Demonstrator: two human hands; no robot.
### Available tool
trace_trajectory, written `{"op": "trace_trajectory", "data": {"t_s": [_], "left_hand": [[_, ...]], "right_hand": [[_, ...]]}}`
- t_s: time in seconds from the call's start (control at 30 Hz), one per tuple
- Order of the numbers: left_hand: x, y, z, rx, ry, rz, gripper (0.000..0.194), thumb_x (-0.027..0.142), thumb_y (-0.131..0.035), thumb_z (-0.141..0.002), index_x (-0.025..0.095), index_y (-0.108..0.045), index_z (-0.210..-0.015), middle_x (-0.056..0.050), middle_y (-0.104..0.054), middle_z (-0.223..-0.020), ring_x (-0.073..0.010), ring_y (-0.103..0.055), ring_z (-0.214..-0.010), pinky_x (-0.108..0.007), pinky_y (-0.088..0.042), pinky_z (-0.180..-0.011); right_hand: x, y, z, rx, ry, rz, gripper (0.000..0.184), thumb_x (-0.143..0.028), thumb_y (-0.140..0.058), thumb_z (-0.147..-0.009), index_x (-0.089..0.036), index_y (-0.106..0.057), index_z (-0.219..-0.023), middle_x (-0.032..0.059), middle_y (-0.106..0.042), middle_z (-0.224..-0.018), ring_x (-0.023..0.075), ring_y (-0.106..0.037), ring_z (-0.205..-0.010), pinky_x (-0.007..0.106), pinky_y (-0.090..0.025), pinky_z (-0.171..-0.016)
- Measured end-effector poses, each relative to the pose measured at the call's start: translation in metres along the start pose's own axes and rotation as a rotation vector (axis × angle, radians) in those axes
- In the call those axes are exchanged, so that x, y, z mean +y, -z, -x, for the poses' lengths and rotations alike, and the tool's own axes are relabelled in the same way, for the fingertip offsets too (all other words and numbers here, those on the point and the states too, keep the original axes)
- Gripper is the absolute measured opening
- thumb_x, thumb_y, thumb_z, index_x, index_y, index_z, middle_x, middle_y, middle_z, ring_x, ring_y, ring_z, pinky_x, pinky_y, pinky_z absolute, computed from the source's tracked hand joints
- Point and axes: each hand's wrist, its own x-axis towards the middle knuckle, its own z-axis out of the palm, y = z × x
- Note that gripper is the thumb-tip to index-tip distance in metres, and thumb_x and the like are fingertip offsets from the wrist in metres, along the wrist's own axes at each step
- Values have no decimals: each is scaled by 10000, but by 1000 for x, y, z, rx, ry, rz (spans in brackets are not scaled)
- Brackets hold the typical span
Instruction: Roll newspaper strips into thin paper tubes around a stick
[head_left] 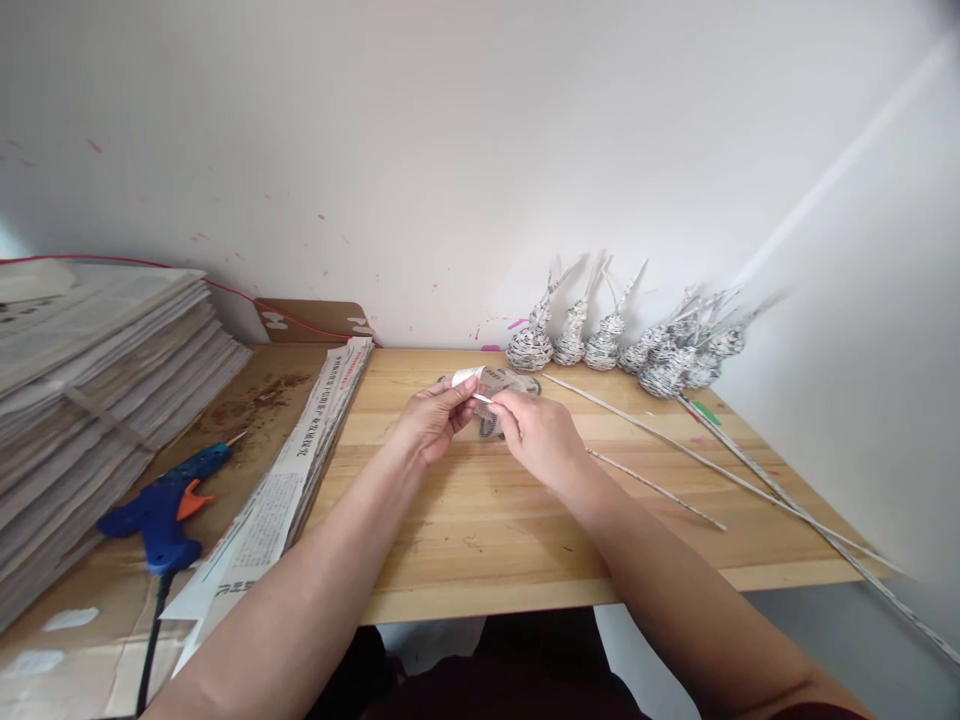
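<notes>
My left hand (442, 412) is closed, its thumb and fingers pinching a thin rolled paper stick (483, 399). My right hand (541, 432) is closed on the same stick, just to the right. Past my right wrist, a thin paper stick (660, 490) runs toward the table's front right; whether it is the same piece is hidden by my hand. Just behind my fingers are a white curved piece (466, 377) and a brownish-grey, partly see-through item (517, 382), both largely covered and hard to make out.
Woven newspaper gourd shapes (529, 350) stand along the wall, with several more clustered (666, 372) at right. Long paper sticks (667, 433) cross the wooden table (420, 530). At left are newspaper strips (300, 450), a blue glue gun (161, 515) and a tied paper stack (97, 370).
</notes>
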Motion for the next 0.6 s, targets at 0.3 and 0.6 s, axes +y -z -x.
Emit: {"op": "trace_trajectory", "data": {"t_s": [0.3,0.6], "left_hand": [[-3,-1,0,-5,3,-15,98,93,-759,-694,56,-689,-752,-44,-673,-667,-38,-566,-490,-108,-493,-476],[-1,-2,1,-11,-16,30,81,81,-751,-700,57,-699,-757,-43,-681,-693,-32,-569,-496,-106,-511,-501]], "right_hand": [[0,2,2,-48,-51,-141,132,-258,-476,-915,-223,-602,-898,17,-663,-749,150,-564,-617,263,-343,-568],[0,-1,1,25,32,59,246,-291,-415,-949,-209,-596,-803,62,-653,-777,200,-561,-743,305,-356,-665]]}}
